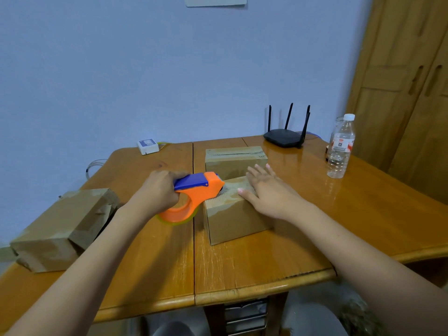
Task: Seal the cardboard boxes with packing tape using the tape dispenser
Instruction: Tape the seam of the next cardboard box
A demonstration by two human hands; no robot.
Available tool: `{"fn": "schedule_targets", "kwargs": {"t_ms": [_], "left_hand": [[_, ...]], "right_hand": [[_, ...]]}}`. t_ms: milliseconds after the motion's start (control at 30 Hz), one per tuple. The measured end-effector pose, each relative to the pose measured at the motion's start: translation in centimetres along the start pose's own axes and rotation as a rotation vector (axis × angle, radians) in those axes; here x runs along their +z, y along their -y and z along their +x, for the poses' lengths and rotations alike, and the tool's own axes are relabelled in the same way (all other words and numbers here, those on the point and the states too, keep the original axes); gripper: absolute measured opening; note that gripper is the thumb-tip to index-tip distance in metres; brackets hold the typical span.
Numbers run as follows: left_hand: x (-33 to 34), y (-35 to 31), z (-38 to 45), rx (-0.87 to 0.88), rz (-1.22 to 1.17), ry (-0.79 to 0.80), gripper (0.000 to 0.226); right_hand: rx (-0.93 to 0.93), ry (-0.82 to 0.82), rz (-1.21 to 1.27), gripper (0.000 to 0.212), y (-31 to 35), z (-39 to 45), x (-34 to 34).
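A small cardboard box (232,220) stands at the middle of the wooden table (266,258). My left hand (158,190) grips the blue handle of an orange tape dispenser (194,196), whose front end sits on the box's top left edge. My right hand (268,189) lies flat with straight fingers on the top of that box. A second box (234,160) with a tape strip along its top stands just behind. A larger taped box (61,229) lies at the table's left edge.
A clear water bottle (340,147) stands at the right of the table. A black router (284,134) with antennas sits at the back, and a small white device (148,146) at the back left. A wooden wardrobe (407,81) stands to the right.
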State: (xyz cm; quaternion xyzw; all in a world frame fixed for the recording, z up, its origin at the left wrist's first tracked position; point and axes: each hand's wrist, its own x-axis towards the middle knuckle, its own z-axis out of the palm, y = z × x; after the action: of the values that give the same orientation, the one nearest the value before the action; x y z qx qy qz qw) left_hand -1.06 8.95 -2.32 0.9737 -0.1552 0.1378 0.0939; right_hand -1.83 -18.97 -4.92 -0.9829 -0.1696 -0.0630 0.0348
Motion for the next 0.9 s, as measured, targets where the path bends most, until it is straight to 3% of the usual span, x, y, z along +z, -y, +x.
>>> {"fn": "schedule_targets", "kwargs": {"t_ms": [267,900], "left_hand": [[0.4,0.2,0.0,-0.008,-0.030,-0.022,0.058],[0.9,1.4,-1.2,0.042,-0.102,-0.071,0.059]], "right_hand": [[-0.129,-0.013,0.026,0.077,2.2,-0.6,0.9],[-0.126,-0.025,0.023,0.081,2.0,-0.5,1.8]]}}
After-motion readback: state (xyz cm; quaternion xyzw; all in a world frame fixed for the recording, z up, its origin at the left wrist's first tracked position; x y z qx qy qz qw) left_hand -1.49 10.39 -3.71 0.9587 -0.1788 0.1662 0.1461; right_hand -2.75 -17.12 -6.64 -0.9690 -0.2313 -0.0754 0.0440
